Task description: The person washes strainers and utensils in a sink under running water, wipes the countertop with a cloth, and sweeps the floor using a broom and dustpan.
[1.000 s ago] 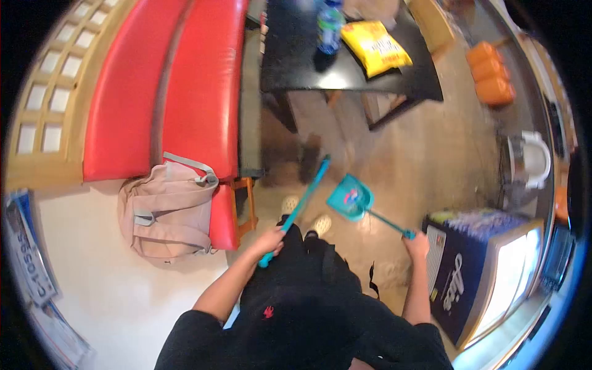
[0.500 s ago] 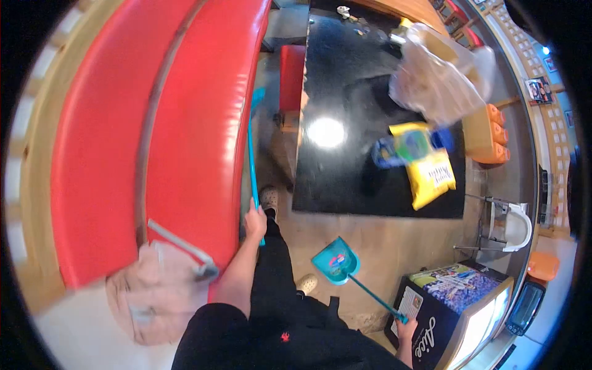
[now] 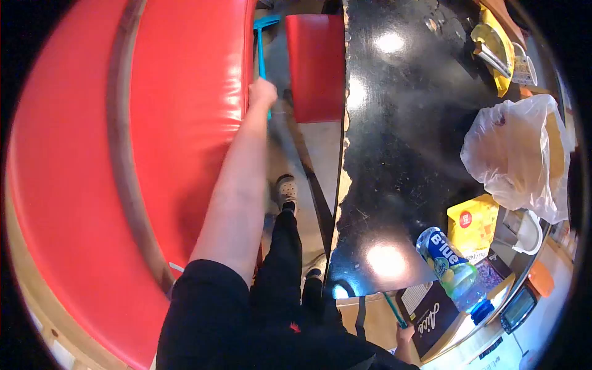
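Note:
My left hand (image 3: pixel 264 94) is closed around the handle of a teal broom (image 3: pixel 261 58), arm stretched forward. The broom's head is at floor level in the narrow gap between the red bench and a red seat. Low at the right, my right hand (image 3: pixel 405 334) grips the teal handle of a dustpan (image 3: pixel 393 308). The dustpan's scoop is hidden beneath the black table.
A long red bench (image 3: pixel 185 92) runs along the left, with a red seat (image 3: pixel 316 68) beside the chipped edge of a black table (image 3: pixel 401 154). On the table are a plastic bottle (image 3: pixel 447 259), a yellow packet (image 3: pixel 473 225), a plastic bag (image 3: pixel 518 151) and a cup (image 3: pixel 524 69).
I have moved forward between bench and table. My left hand has pushed the broom farther ahead. The dustpan's scoop, visible before, is now out of sight under the table.

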Demonstrator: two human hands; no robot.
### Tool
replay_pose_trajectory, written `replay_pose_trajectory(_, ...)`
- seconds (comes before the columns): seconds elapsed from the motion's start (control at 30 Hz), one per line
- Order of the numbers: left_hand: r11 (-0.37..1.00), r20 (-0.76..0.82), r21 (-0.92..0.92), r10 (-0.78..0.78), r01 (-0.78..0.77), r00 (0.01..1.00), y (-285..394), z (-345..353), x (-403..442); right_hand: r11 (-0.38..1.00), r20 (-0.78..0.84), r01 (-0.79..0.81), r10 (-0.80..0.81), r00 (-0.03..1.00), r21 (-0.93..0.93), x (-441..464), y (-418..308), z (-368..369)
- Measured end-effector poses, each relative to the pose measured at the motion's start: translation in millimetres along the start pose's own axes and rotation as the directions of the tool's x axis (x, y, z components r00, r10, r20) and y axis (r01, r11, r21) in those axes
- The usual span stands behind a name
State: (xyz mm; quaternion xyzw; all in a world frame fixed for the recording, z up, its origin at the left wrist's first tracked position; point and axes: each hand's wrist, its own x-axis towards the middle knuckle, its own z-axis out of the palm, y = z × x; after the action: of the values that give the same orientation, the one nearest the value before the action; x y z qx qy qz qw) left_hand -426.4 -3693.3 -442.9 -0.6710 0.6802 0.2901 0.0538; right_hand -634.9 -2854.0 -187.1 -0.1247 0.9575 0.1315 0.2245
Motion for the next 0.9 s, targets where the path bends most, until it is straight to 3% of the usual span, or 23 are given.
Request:
replay_pose_trajectory(0.07, 0.994, -0.12, -0.082, -0.079, 0.069, 0.99, -7, 16, -33, 0.999, 0.027, -0.025, 0.024, 0.999, 0.026, 3, -8, -3)
replay_pose_trajectory(0.13, 0.982, 0.01, -0.151, -0.114, 0.115, 0.993, -7, 10, -86, 0.996, 0.019, -0.063, 0.062, 0.998, 0.059, 5, -16, -8)
replay_pose_trajectory(0.23, 0.978, 0.058, -0.124, -0.16, 0.166, 0.985, -42, 41, -137, 0.98, 0.042, -0.17, 0.166, 0.985, 0.103, 7, 8, 2)
replay_pose_trajectory(0.3, 0.976, 0.078, -0.105, -0.185, 0.192, 0.98, -57, 46, -184, 0.974, 0.007, -0.19, 0.191, 0.982, 0.122, 5, -13, -14)
replay_pose_trajectory(0.4, 0.965, 0.104, -0.071, -0.246, 0.254, 0.964, -63, 41, -268, 0.995, -0.095, 0.006, 0.004, 0.995, 0.097, 17, 41, 10)
replay_pose_trajectory(0.5, 0.975, 0.089, 0.045, -0.221, 0.218, 0.971, -94, 66, -343, 0.985, -0.181, 0.127, -0.105, 0.978, 0.116, 34, 94, 35)
replay_pose_trajectory(0.57, 0.962, 0.117, 0.101, -0.264, 0.253, 0.957, -115, 90, -423, 0.994, -0.045, 0.065, -0.061, 0.997, 0.088, 46, 109, 29)
replay_pose_trajectory(0.63, 0.967, 0.141, 0.068, -0.251, 0.244, 0.958, -139, 127, -500, 0.945, -0.231, 0.319, -0.326, 0.917, -0.067, 53, 133, 31)
replay_pose_trajectory(0.67, 0.971, 0.153, 0.053, -0.238, 0.232, 0.959, -146, 145, -539, 0.934, -0.179, 0.356, -0.349, 0.92, 0.005, 55, 137, 25)
replay_pose_trajectory(0.77, 0.973, 0.247, 0.003, -0.223, 0.229, 0.943, -132, 179, -664, 0.881, -0.248, 0.471, -0.467, 0.849, -0.047, 56, 163, 29)
replay_pose_trajectory(0.8, 0.985, 0.517, 0.126, -0.166, 0.117, 0.84, -109, 171, -697, 0.888, -0.218, 0.459, -0.455, 0.864, -0.033, 53, 167, 28)
replay_pose_trajectory(0.83, 0.969, 0.536, -0.051, -0.179, 0.243, 0.825, -160, 244, -712, 0.893, -0.186, 0.45, -0.445, 0.876, -0.016, 49, 169, 26)
replay_pose_trajectory(0.87, 0.844, 0.55, -0.259, -0.27, 0.469, 0.791, -93, 189, -756, 0.895, -0.194, 0.445, -0.444, 0.874, -0.046, 51, 170, 26)
replay_pose_trajectory(0.9, 0.75, 0.602, -0.323, -0.307, 0.577, 0.737, -83, 172, -773, 0.895, -0.198, 0.439, -0.445, 0.873, -0.075, 52, 169, 26)
